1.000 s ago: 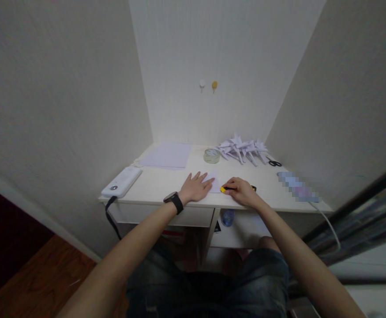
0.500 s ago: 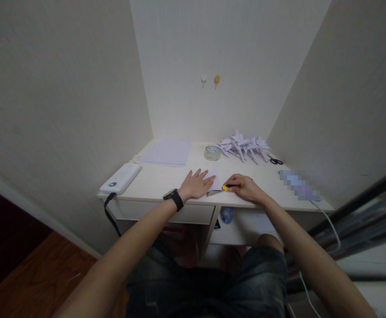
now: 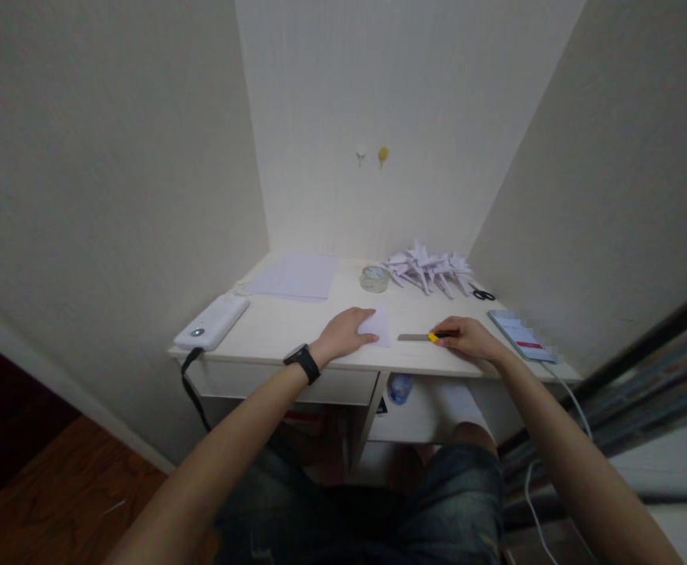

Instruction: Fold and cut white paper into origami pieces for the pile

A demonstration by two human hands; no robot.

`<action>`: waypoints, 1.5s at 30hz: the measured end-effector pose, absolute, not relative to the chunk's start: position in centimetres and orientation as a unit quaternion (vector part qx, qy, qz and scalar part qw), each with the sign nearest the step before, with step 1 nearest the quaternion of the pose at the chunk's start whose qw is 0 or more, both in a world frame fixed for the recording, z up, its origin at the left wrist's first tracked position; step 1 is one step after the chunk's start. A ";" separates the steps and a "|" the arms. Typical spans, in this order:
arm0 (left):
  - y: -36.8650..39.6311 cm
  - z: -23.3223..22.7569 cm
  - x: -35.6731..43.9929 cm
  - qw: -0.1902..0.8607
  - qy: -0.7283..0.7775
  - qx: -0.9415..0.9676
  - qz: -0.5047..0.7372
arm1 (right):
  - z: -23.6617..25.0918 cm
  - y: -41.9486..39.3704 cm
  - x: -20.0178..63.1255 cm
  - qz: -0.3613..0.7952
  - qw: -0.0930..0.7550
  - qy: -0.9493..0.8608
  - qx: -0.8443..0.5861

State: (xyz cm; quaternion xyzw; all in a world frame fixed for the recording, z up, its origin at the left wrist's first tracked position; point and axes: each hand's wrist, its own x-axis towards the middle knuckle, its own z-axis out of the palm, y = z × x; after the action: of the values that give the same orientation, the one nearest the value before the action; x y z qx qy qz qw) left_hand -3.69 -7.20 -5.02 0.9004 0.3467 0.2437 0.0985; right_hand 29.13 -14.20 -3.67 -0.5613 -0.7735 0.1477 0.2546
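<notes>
My right hand (image 3: 466, 337) is closed around a utility knife (image 3: 434, 337) with a black-and-yellow handle. Its long blade is out and points left, low over the desk and apart from the paper. To the left, my left hand (image 3: 346, 333), with a black watch (image 3: 301, 359) on the wrist, grips a small piece of white paper (image 3: 381, 323) by its left side. The thumb and fingertips lie on the paper; part of it is hidden under them.
Behind are a stack of white paper (image 3: 296, 276), a roll of clear tape (image 3: 374, 279), a pile of folded paper pieces (image 3: 425, 268) and black-handled scissors (image 3: 482, 293). A white device (image 3: 213, 322) stands left, a cabled phone (image 3: 520, 336) right, on the white desk (image 3: 278, 326).
My right hand has moved right with the utility knife, away from the paper, and its blade now shows. My left hand has gone from lying flat with spread fingers to gripping the paper.
</notes>
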 end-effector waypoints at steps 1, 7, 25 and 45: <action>-7.1 -5.1 -3.7 0.103 0.333 0.898 0.268 | -3.8 -14.3 29.7 0.141 0.259 -0.761 -0.578; -6.6 -4.9 -3.5 0.205 0.356 0.824 0.390 | -5.2 -14.7 31.2 0.104 0.311 -0.682 -0.654; -6.0 -2.3 -4.6 0.551 0.376 0.470 0.577 | -6.0 -14.0 17.0 0.011 0.284 -0.806 -0.519; -5.3 -2.0 -11.2 0.008 0.592 0.773 0.227 | -3.5 -8.8 17.1 -0.002 0.166 -0.805 -0.569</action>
State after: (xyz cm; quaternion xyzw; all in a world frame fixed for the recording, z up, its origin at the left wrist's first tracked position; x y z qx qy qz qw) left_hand -11.21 -5.30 -1.97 0.7728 0.5925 0.2272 0.0079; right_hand 17.12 -8.77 -3.52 -0.5689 -0.8055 -0.0022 0.1661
